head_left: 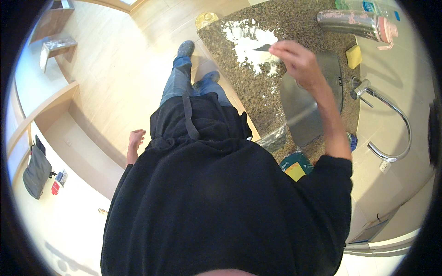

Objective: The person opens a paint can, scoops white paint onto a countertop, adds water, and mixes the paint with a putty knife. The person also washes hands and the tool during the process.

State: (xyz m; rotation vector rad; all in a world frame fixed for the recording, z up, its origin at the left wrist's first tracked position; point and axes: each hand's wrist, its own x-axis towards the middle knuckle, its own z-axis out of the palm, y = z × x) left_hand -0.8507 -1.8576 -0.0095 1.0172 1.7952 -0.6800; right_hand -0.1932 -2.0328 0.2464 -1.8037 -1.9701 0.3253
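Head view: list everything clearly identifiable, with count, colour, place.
countertop: one, speckled brown, at right
powder: one patch, white, on the countertop
flat tool: one, dark, over the powder
sink: one, silver, in the countertop
sponge: one, yellow, by the sink
tap: one, chrome, beside the sink
flask: one, silver-pink, countertop's far end
package: one, green and yellow, countertop's near end
bag: one, grey, far left
shoes: two, greyish, upper middle
right hand: one, bare, holding flat tool
left hand: one, bare, at person's left

Pale lettering point(286, 164) on a dark green package point(302, 160), well below the right hand point(297, 60), blue label point(368, 6) on a clear bottle point(386, 10), up and right of it, print too small to tell
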